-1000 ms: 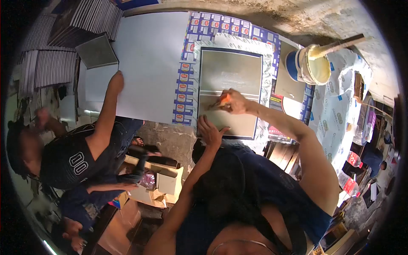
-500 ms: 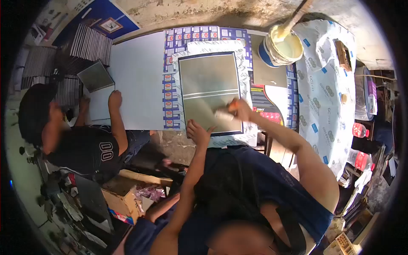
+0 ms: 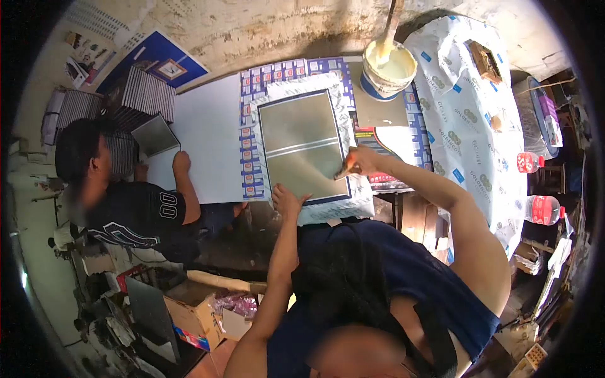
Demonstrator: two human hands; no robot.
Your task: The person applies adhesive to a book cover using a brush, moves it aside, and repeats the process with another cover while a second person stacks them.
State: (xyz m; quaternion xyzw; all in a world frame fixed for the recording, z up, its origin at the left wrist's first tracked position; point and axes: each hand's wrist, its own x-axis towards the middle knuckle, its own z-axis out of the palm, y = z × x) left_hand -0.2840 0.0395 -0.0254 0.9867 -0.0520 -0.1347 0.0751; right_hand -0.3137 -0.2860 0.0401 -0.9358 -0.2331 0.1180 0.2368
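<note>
Two grey boards lie one above the other on a dark-edged sheet, with a narrow strip and pale lines between them. The lower board has a lighter, glossy patch. My right hand is closed round a brush with an orange handle, its bristles at the lower board's right edge. At the lower left corner of the sheet, my left hand rests with its fingers spread. Under the sheet is a stack of white printed paper.
Beyond the boards stands a bucket of cream paste with a stick in it. Printed white wrapping covers a pile at right. At left, another person handles a dark panel beside stacked panels. A cardboard box stands below.
My right hand has drawn the brush to the right, from the middle of the lower board to its right edge. My left hand stays at the corner. The whole view has shifted somewhat.
</note>
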